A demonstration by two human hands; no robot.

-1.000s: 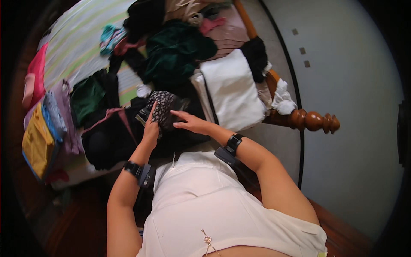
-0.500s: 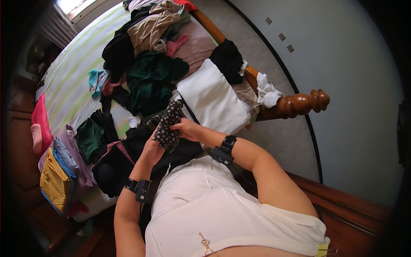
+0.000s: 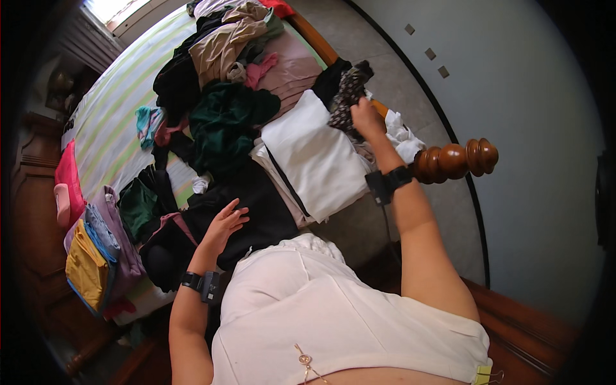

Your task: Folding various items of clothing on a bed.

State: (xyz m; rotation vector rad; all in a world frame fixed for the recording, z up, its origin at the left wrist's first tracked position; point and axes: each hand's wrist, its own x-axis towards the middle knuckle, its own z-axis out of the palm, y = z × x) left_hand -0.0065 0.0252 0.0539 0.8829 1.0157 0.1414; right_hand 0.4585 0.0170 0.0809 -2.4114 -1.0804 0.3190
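A black cloth garment with a small pale floral print [image 3: 347,96] is in the grip of my right hand [image 3: 368,120], over the bed's wooden rail. It lies against a black garment [image 3: 329,79] draped there. Folded white fabric [image 3: 311,151] rests just left of my right forearm. My left hand [image 3: 224,226] hovers with fingers apart, holding nothing, above a spread of black cloth [image 3: 256,202]. Left of that hand are a black bra-like piece with pink trim [image 3: 168,253] and a dark green garment [image 3: 140,199].
A turned wooden bedpost [image 3: 454,158] juts out at the right, white cloth [image 3: 402,138] beside it. Dark green velvety clothing [image 3: 224,122] and a beige garment [image 3: 226,45] are heaped farther back. Folded yellow cloth [image 3: 86,266] sits in a stack at the left edge of the striped bed.
My right hand has carried the floral garment away from my left hand, to the right and farther off, onto the rail. My left hand has let go and opened.
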